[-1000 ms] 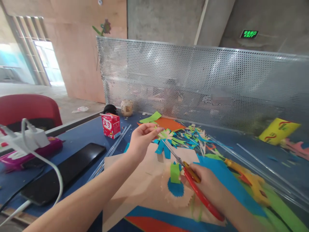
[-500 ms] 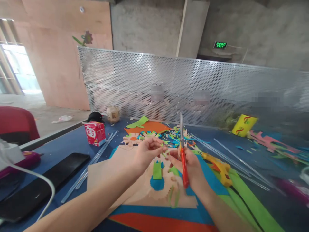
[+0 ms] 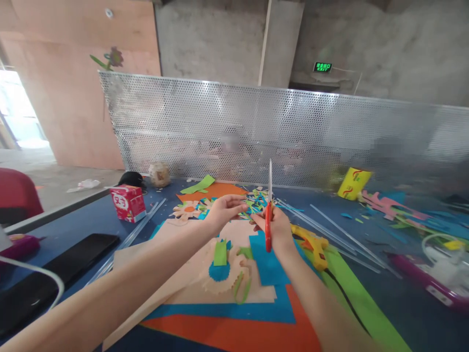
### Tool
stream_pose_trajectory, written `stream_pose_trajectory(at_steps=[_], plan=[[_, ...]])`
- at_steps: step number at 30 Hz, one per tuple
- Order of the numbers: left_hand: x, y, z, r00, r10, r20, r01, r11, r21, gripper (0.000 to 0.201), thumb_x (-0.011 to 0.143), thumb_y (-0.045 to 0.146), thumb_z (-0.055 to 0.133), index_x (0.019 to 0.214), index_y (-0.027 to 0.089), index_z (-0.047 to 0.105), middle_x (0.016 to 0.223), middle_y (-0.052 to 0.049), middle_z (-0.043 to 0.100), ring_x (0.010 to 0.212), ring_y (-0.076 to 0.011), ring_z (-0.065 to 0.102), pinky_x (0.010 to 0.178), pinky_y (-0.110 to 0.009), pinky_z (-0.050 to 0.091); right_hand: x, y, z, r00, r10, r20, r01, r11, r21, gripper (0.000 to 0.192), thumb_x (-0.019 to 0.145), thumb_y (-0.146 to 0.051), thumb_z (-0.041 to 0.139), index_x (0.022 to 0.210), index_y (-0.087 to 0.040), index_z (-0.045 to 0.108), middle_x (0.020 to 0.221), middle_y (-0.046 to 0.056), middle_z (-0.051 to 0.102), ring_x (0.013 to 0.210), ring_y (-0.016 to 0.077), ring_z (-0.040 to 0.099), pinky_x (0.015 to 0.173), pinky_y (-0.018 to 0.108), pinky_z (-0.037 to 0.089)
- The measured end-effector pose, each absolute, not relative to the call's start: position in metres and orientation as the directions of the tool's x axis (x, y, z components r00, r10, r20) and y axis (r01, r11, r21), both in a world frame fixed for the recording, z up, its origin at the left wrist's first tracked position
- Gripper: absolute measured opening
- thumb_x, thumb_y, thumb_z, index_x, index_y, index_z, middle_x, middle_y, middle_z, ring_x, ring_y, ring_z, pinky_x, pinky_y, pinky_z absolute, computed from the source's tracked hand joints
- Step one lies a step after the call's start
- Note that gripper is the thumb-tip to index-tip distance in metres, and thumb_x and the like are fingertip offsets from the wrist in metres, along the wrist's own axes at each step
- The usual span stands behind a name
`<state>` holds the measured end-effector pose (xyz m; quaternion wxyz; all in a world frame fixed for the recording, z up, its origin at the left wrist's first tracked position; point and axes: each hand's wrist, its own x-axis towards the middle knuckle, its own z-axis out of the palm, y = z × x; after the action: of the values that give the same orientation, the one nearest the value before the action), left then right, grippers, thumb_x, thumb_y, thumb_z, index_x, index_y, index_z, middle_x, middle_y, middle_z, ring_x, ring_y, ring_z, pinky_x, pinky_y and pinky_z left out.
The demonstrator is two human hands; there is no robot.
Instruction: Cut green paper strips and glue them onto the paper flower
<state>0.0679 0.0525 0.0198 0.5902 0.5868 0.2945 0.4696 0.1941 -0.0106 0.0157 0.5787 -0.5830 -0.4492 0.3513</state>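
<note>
My right hand (image 3: 276,227) is wrapped round a pair of red-handled scissors (image 3: 269,220), whose blades point up and away from me. Just left of it, my left hand (image 3: 225,211) hovers with fingers stretched out and thumb apart; nothing clear shows in it. Both hands are over a pile of small felt scraps (image 3: 262,199). Beneath them lies a beige felt sheet (image 3: 172,259) bearing a blue scalloped circle (image 3: 220,272), a green rectangle (image 3: 220,253) and thin green strips (image 3: 242,288). Beyond my left hand rests a beige felt flower with an orange centre (image 3: 187,209).
A yellow glue gun (image 3: 313,247) lies right of my right hand, its black cord trailing toward me. Clear glue sticks (image 3: 330,230), a pink-red box (image 3: 127,203), a black phone (image 3: 80,264) and a yellow roll (image 3: 353,183) surround the work. A perforated metal screen (image 3: 205,127) stands behind.
The view has turned slightly right. My left fingers, earlier pinched near a thin green strip, have spread apart. The scissors stay in my right hand, now a little higher.
</note>
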Motion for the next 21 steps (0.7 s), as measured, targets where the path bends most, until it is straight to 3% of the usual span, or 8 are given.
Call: stream_pose_trajectory(at_steps=[5,12,16,21], plan=[[0.079,0.058,0.015,0.514,0.837,0.188,-0.126,-0.144,0.982,0.046,0.055,0.026,0.079,0.096,0.013,0.063,0.073,-0.003,0.067,0.060,-0.0095,0.060,0.050,-0.019,0.046,0.203,-0.002,0.010,0.379,0.922,0.072,0.124,0.027,-0.992,0.021,0.089,-0.027,0.054,0.104,-0.013,0.055,0.093,0.004,0.059,0.072,0.0133,0.059,0.061,0.028,0.053],[0.082,0.067,0.018,0.550,0.815,0.183,-0.026,-0.203,0.979,0.029,0.063,0.021,0.075,0.088,0.013,0.061,0.067,-0.001,0.064,0.058,-0.0082,0.058,0.052,-0.018,0.046,0.209,0.001,0.012,0.402,0.915,0.029,0.175,-0.045,-0.984,0.023,0.090,-0.030,0.053,0.106,-0.014,0.055,0.097,0.005,0.059,0.075,0.0146,0.060,0.063,0.030,0.053],[0.081,0.082,0.017,0.541,0.824,0.168,0.084,-0.252,0.964,0.022,0.084,0.026,0.055,0.099,0.011,0.056,0.088,-0.004,0.062,0.072,-0.0121,0.060,0.063,-0.028,0.052,0.212,-0.001,0.015,0.412,0.911,0.025,0.241,-0.083,-0.967,0.021,0.090,-0.029,0.054,0.103,-0.013,0.055,0.091,0.003,0.059,0.070,0.0130,0.059,0.061,0.028,0.052],[0.095,0.122,0.018,0.542,0.817,0.200,0.194,-0.353,0.915,0.031,0.086,0.030,0.051,0.112,0.014,0.052,0.110,-0.009,0.056,0.093,-0.0188,0.058,0.078,-0.039,0.050,0.218,-0.002,0.016,0.436,0.898,0.060,0.330,-0.097,-0.939,0.020,0.089,-0.029,0.055,0.100,-0.012,0.057,0.091,0.003,0.059,0.074,0.0140,0.059,0.065,0.030,0.052]])
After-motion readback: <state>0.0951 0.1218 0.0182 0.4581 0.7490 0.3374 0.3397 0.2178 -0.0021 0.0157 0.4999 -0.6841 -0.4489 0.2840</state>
